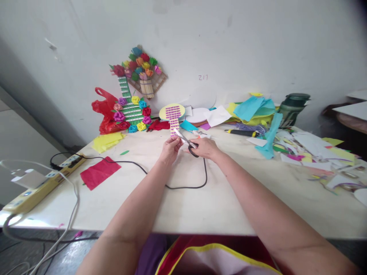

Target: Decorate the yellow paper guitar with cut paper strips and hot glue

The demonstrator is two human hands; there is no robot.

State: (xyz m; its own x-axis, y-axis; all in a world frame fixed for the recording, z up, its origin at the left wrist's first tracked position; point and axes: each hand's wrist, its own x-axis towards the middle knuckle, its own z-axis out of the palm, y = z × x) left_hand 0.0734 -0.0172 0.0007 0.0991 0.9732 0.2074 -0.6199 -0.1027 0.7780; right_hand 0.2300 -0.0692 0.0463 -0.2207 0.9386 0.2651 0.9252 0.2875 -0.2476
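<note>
My left hand (170, 148) pinches the handle of a paper fan (172, 115), a yellow disc with a woven purple and white pattern, held upright above the table. My right hand (205, 147) grips black-handled scissors (187, 143). The blades point up and left, touching the lower end of the fan's handle by my left fingers. Both hands are in the middle of the white table (200, 202), close together.
A black cable (186, 186) loops under my hands. A red paper sheet (99, 172) and a power strip (43, 183) lie left. Paper flower crafts (134, 95) lean on the wall. Coloured paper scraps (309, 152), a utility knife (242, 133) and a green bottle (292, 109) are on the right.
</note>
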